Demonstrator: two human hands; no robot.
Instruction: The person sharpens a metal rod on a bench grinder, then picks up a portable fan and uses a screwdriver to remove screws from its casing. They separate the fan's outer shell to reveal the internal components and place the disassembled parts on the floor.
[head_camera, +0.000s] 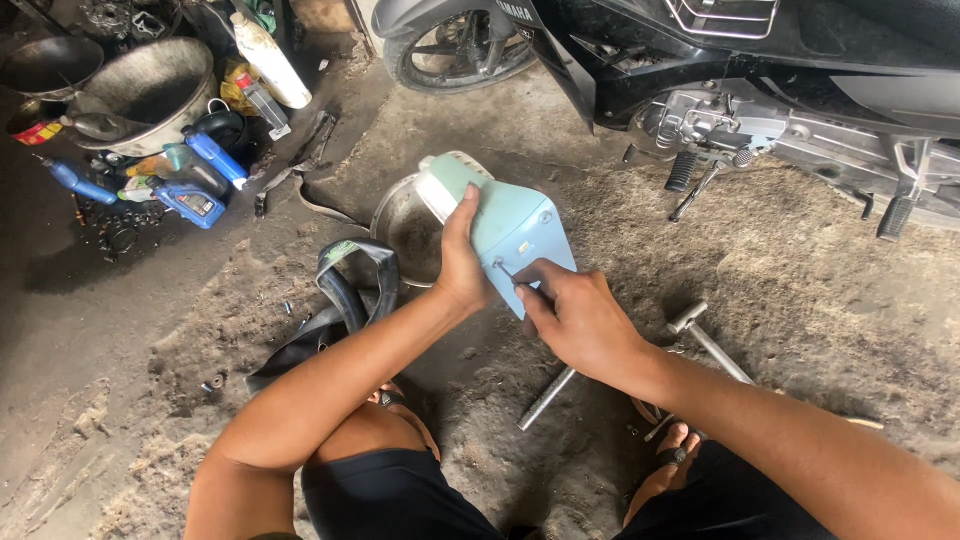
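Pale mint-green plastic cover (512, 232), smooth and glossy, rounded at the far end and tapering to a point near the body, with a white lens-like piece at the top edge. Held up over the dirt floor (800, 270), just in front of a shallow round metal pan (405, 232). Looks clean next to everything else around, two small screw spots visible on its face.

Left hand (462, 262) wrapped around the cover's left edge, thumb on the face, fingers curled behind and out of sight. Right hand (572, 318) closed tight around a thin metal tool (508, 272), tip touching the cover near the middle; handle hidden in the fist, so can't tell exactly what kind.

Black rubber inner tube (340, 305), floppy and folded, lying just left of the left forearm. Two long steel T-shaped wrenches on the ground: one (546, 398) poking out under the right wrist, one (712, 345) right of it. Floor gritty, oily, packed dirt with crumbly lumps.

Black scooter (760, 70) up top right, silver engine casing, one wheel in view. Top left: two dull grey metal bowls (150, 85), a white bottle (270, 60), a few blue plastic bottles (195, 185), all grimy.
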